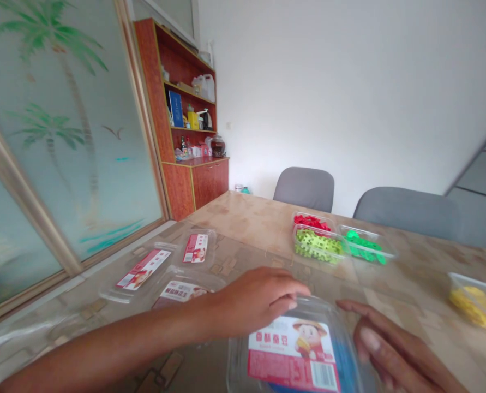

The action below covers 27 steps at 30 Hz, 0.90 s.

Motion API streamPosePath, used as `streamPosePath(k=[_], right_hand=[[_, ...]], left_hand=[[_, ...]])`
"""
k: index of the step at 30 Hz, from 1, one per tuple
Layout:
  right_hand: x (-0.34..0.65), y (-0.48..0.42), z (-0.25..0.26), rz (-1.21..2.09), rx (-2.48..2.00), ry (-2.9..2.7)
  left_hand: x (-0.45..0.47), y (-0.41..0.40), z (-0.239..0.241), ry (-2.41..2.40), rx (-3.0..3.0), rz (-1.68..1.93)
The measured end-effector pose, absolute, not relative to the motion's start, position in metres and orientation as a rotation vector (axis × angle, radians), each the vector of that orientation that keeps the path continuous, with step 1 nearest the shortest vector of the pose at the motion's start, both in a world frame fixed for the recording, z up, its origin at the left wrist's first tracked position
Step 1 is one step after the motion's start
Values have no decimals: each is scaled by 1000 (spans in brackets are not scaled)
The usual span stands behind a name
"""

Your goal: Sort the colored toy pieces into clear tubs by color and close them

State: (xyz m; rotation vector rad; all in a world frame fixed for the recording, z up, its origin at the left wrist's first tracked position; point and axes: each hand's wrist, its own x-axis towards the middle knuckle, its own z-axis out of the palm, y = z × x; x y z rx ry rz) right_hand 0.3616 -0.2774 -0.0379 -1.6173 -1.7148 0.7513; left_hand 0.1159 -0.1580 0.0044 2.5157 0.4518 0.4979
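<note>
In the lower middle of the head view sits a clear plastic container (345, 355) with blue pieces inside. Its clear lid (292, 349) carries a red and white label with a cartoon figure. My left hand (263, 297) reaches across from the left, its bent fingers closed at the lid's far edge. Beside the container's right side is my right hand (398, 349), index finger stretched out and thumb apart from it. Whether its lower fingers touch the container I cannot tell.
Several labelled clear lids, one a lid (142, 270), lie at left on the patterned table (246, 218). Beyond my hands stand tubs of red pieces (312, 222), lime pieces (318, 244) and green pieces (363, 246). Yellow pieces (478, 305) fill a tub at right. Grey chairs (304, 185) line the far side.
</note>
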Motion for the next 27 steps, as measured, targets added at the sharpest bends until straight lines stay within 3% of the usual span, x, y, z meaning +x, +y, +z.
streamPosePath(k=[7,12,15,21,27], right_hand=[[351,-271,-54,562,-1623,-1682],[369,-272,-63,469,-1803,-1792],[374,-270,-64,491,-1781,-1851],[373,-267,-68,495,-1795,-1830],[364,-266,-73,563,-1778,-1785]], left_hand=[[158,-156,-15,285,2540,502],[129,-140,-29,660,2470,666],[104,-136,-45,836,2294,590],[91,-149,-71,750,1767,359],[102,-158,-70,745,1502,406]])
